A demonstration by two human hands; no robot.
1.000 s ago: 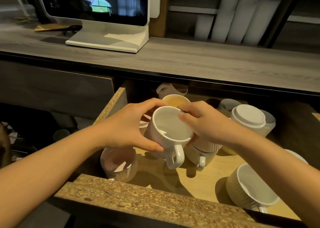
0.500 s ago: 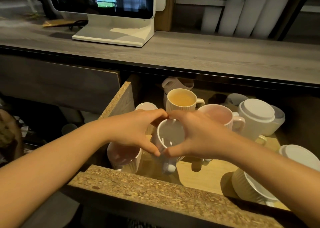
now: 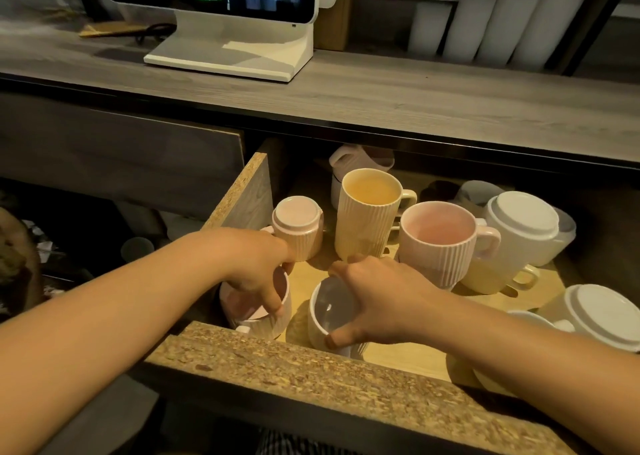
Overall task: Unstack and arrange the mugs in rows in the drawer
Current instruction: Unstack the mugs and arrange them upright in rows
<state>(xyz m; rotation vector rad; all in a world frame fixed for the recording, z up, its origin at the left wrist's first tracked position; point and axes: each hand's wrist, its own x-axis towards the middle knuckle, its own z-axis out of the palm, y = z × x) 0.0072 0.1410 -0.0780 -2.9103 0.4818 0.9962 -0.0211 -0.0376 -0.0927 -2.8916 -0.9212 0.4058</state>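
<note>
My right hand point(image 3: 377, 299) grips a white ribbed mug point(image 3: 329, 316) by its rim, upright on the drawer floor near the front edge. My left hand point(image 3: 259, 271) holds the rim of a pink ribbed mug point(image 3: 259, 312) at the drawer's front left corner, fingers curled into it. Behind them stand an upside-down pink mug point(image 3: 298, 229), a tall stack topped by a yellow mug point(image 3: 370, 209), and a pink mug stacked on another point(image 3: 440, 243). White upside-down mugs point(image 3: 523, 226) sit at the right.
The open drawer point(image 3: 311, 378) has a rough chipboard front edge and a left wall point(image 3: 242, 195). The counter point(image 3: 381, 98) overhangs the drawer's back, with a monitor stand point(image 3: 235, 53) on it. More white mugs point(image 3: 602, 316) crowd the front right.
Both hands lowered the white mug from above the stack to the drawer floor at the front. My left hand then left it and took the pink mug's rim.
</note>
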